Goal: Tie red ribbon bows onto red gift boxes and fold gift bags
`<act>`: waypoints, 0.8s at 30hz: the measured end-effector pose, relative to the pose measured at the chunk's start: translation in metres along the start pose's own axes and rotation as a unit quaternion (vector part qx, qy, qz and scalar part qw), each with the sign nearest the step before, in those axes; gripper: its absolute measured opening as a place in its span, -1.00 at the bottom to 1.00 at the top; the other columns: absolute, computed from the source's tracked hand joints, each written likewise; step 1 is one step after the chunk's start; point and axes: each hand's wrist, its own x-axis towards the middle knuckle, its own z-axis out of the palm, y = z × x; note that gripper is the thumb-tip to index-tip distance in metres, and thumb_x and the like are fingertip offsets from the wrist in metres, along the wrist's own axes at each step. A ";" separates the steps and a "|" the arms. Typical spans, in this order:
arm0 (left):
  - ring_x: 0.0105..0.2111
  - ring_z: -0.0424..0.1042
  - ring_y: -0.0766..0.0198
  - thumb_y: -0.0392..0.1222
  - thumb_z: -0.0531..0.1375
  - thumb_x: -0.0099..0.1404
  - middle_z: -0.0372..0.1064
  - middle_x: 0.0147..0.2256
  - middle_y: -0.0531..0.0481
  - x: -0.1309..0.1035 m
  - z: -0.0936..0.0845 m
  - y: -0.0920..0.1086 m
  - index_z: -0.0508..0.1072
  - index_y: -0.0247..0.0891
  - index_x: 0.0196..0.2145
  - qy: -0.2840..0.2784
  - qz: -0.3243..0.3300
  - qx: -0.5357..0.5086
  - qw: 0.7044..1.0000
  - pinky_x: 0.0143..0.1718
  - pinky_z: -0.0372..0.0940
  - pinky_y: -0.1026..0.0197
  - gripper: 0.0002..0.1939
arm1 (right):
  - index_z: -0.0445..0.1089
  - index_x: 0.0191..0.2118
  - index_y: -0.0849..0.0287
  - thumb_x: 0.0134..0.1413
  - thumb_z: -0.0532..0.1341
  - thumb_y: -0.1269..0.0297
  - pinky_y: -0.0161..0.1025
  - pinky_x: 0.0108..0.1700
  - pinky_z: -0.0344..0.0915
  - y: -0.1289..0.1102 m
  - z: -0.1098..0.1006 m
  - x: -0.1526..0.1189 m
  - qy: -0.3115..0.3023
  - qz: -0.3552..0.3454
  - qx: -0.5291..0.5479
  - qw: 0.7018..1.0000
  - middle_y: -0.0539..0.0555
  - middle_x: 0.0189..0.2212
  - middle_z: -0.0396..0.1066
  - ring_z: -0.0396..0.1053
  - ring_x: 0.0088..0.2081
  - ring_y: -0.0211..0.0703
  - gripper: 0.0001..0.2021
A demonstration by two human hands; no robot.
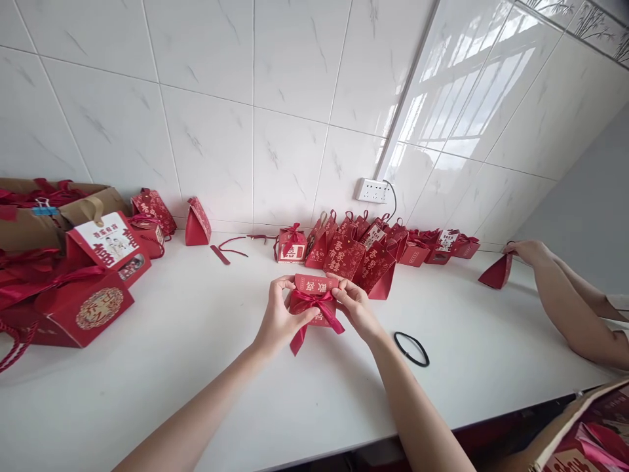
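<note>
Between my hands is a small red gift box (315,286) with gold characters, tied with a dark red satin ribbon bow (314,300). My left hand (285,313) grips the box's left side, its thumb reaching onto the bow. On the opposite side, my right hand (354,307) pinches the box near its upper right corner. Two ribbon tails hang below the knot. Just behind the box stand several red gift boxes (344,254), some with ribbon loops on top. A black elastic band (411,349) lies to the right of my right forearm.
Larger red boxes (78,305) and a cardboard carton (98,200) of ribbons stand at left. Loose cords (233,250) lie near the wall, below a white power strip (374,191). At right, another person's hand (528,250) holds a red box (495,272); an open carton (565,426) sits lower right.
</note>
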 end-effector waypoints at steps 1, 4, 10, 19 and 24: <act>0.03 0.32 0.13 -0.12 0.29 0.04 0.13 0.08 -0.13 0.000 0.001 0.000 0.11 -0.15 -0.24 0.003 0.000 0.010 1.000 -0.03 0.31 0.04 -0.57 | 0.16 -0.52 0.16 -0.07 0.31 0.06 -0.01 0.00 0.28 0.001 0.000 0.000 -0.003 -0.001 -0.005 1.000 0.17 0.19 0.13 0.27 0.07 0.04 -0.64; 0.04 0.31 0.16 -0.16 0.24 0.10 0.13 0.07 -0.10 0.000 0.001 -0.001 0.13 -0.15 -0.21 -0.001 0.004 0.017 1.000 -0.01 0.30 0.06 -0.63 | 0.17 -0.47 0.14 -0.12 0.33 0.02 -0.04 -0.01 0.27 0.003 -0.001 0.001 -0.011 -0.021 -0.035 0.999 0.15 0.18 0.13 0.27 0.07 0.02 -0.63; 0.09 0.25 0.14 -0.13 0.24 0.10 0.20 0.03 -0.09 0.006 -0.004 -0.002 0.23 -0.16 -0.17 0.012 -0.001 0.033 0.999 0.05 0.25 0.03 -0.64 | 0.13 -0.39 0.08 -0.20 0.39 0.17 -0.16 -0.12 0.31 0.000 0.003 0.000 -0.040 -0.038 -0.081 0.995 0.03 -0.15 0.33 0.32 -0.07 -0.11 -0.61; -0.33 0.42 0.11 0.16 0.27 -0.04 0.38 -0.44 0.02 0.026 -0.035 -0.001 0.30 -0.23 -0.47 -0.089 -0.123 0.198 0.968 -0.35 0.27 0.18 -0.60 | 0.10 -0.44 0.10 -0.21 0.36 0.26 -0.14 -0.09 0.31 0.007 -0.001 0.008 -0.029 -0.069 -0.083 0.994 0.07 -0.05 0.33 0.34 -0.05 -0.09 -0.65; -0.62 0.14 0.33 0.29 0.20 -0.04 0.09 -0.70 0.15 0.036 -0.048 -0.009 0.19 -0.23 -0.69 -0.178 -0.141 0.217 0.949 -0.58 0.05 0.31 -0.47 | 0.14 -0.58 0.12 -0.17 0.32 0.29 -0.12 0.02 0.27 0.001 0.002 0.009 -0.031 -0.093 -0.150 0.984 0.04 0.13 0.23 0.27 0.10 -0.01 -0.72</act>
